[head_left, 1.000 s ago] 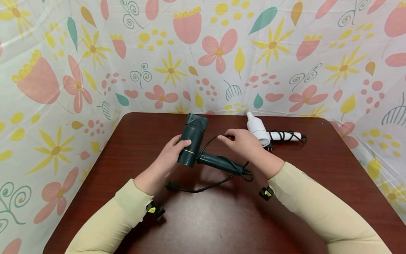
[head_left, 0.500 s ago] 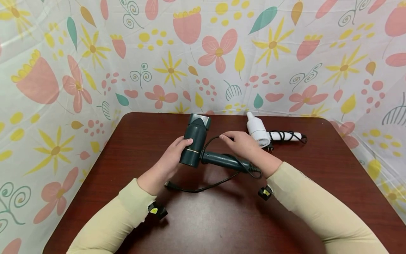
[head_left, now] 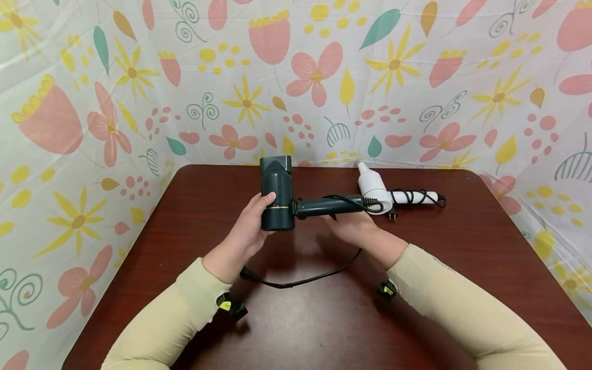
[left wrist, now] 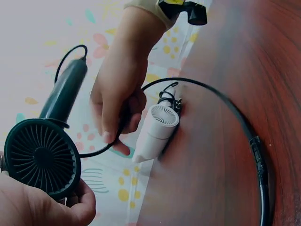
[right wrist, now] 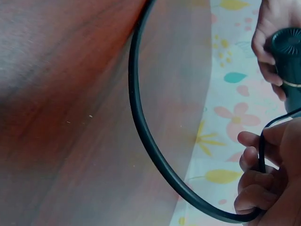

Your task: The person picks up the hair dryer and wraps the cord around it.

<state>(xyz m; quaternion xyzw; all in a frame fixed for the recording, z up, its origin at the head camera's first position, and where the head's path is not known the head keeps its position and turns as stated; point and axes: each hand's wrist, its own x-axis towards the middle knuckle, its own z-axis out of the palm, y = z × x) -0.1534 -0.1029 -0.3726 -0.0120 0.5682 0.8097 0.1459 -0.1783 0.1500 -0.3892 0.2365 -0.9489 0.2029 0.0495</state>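
My left hand (head_left: 250,223) grips the barrel of a dark green hair dryer (head_left: 277,180), its thumb across the front near a thin gold band. The dryer is held above the table, with a flat nozzle toward the far edge and its handle (head_left: 324,206) pointing right. A black power cord (right wrist: 141,113) comes off the handle's end and is looped along it. Below the handle, my right hand (head_left: 356,228) pinches the cord, fingers curled round it in the right wrist view. The cord's free length sags to the table in a curve. In the left wrist view the round intake grille (left wrist: 42,157) shows.
A white hair dryer (head_left: 372,182) lies on the back right of the brown table (head_left: 208,200), its black cord wound round the handle and its plug beside it. A flower-patterned curtain (head_left: 314,103) stands behind the table and at both sides.
The green dryer has risen and turned, so its handle, which sloped down to the right, now lies nearly level. My right hand has passed with the cord from above the handle to below it.
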